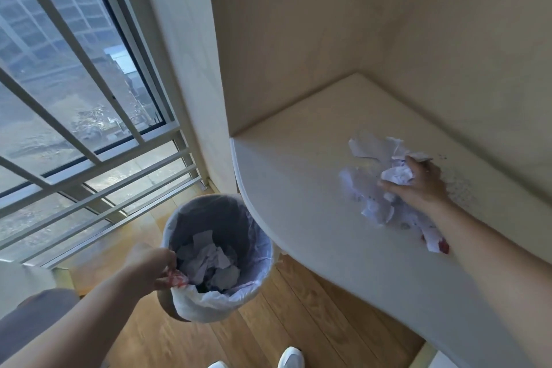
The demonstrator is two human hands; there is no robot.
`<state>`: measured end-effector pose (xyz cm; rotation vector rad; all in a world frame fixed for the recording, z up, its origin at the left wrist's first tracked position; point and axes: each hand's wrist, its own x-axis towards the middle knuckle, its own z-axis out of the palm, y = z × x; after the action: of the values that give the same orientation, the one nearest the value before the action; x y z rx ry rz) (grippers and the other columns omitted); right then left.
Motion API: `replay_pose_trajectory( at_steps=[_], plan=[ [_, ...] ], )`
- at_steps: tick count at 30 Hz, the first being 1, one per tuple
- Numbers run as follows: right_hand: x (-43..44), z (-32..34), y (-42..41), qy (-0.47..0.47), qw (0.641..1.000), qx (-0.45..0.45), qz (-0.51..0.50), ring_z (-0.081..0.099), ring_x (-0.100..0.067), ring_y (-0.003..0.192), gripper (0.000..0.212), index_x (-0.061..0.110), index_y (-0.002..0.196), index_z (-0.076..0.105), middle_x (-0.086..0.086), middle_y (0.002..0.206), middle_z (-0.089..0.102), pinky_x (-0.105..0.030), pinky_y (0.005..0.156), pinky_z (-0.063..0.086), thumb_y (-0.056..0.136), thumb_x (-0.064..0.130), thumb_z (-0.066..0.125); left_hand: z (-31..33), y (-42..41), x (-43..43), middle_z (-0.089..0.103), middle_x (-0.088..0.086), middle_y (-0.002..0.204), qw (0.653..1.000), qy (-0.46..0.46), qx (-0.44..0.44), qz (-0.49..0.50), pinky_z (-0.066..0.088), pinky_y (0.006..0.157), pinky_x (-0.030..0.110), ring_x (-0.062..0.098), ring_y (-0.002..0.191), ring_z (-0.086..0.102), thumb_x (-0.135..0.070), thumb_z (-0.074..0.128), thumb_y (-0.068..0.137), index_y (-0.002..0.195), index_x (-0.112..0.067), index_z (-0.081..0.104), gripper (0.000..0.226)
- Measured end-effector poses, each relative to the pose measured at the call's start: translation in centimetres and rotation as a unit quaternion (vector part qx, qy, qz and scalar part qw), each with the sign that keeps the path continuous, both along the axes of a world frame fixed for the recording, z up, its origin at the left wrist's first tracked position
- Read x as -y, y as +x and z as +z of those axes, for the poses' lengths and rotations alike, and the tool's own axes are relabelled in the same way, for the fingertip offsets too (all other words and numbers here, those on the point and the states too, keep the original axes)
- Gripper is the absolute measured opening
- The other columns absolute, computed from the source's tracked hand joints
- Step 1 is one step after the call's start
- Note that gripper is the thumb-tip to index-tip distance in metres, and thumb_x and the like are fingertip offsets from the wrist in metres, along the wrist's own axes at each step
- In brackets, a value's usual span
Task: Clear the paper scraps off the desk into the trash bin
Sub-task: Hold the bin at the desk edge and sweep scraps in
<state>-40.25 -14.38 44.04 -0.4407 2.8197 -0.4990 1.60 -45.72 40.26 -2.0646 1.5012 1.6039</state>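
A round trash bin (257, 236) lined with a white plastic bag stands on the wooden floor below the desk's left edge, with several crumpled paper scraps (209, 263) inside. My left hand (149, 266) pinches the bag's near rim, where a red-marked bit shows. On the pale desk (298, 188) lie white paper scraps (367, 188), some with red marks (436, 243). My right hand (418, 185) rests on that pile and is closed around a crumpled wad (398, 175).
The desk sits in a wooden alcove with walls behind and to the left. A large window with metal bars (89, 158) fills the left side. White shoes (289, 358) show at the bottom on the wooden floor.
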Motion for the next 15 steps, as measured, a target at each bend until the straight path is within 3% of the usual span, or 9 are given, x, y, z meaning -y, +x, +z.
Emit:
replay_pose_trajectory(
  at_steps=[4, 9, 12, 15],
  plan=[
    [3.0, -0.9, 2.3, 0.013, 0.998, -0.022, 0.058, 0.026, -0.030, 0.141, 0.092, 0.027, 0.143, 0.036, -0.014, 0.152, 0.029, -0.048, 0.109, 0.032, 0.067, 0.055, 0.078, 0.3, -0.5, -0.3, 0.055, 0.028, 0.100, 1.000, 0.010, -0.011, 0.008, 0.059, 0.073, 0.054, 0.044, 0.090, 0.063, 0.018, 0.057, 0.078, 0.104, 0.011, 0.057, 0.028],
    [6.8, -0.9, 5.6, -0.024, 0.990, -0.039, 0.136, 0.028, -0.023, 0.140, 0.084, 0.030, 0.137, 0.045, -0.011, 0.151, 0.029, -0.040, 0.106, 0.031, 0.063, 0.045, 0.082, 0.5, -1.0, -1.1, 0.055, 0.026, 0.091, 1.000, 0.012, -0.017, 0.009, 0.060, 0.065, 0.051, 0.042, 0.080, 0.063, 0.019, 0.060, 0.077, 0.099, 0.012, 0.059, 0.023],
    [8.9, -0.9, 7.5, 0.010, 0.984, -0.020, 0.178, 0.027, -0.030, 0.141, 0.092, 0.032, 0.144, 0.036, -0.007, 0.157, 0.020, -0.040, 0.107, 0.031, 0.064, 0.048, 0.079, 0.7, -1.1, -1.5, 0.054, 0.023, 0.083, 1.000, 0.012, -0.023, 0.012, 0.059, 0.058, 0.048, 0.038, 0.069, 0.061, 0.019, 0.060, 0.076, 0.097, 0.014, 0.059, 0.021],
    [10.6, -0.9, 9.5, 0.006, 0.979, -0.005, 0.202, 0.031, -0.038, 0.134, 0.093, 0.038, 0.144, 0.032, -0.001, 0.159, 0.013, -0.042, 0.103, 0.037, 0.063, 0.050, 0.076, 1.0, -1.3, -1.8, 0.055, 0.023, 0.085, 0.999, 0.015, -0.027, 0.007, 0.060, 0.063, 0.049, 0.038, 0.071, 0.061, 0.018, 0.061, 0.077, 0.098, 0.014, 0.060, 0.022]
  ],
)
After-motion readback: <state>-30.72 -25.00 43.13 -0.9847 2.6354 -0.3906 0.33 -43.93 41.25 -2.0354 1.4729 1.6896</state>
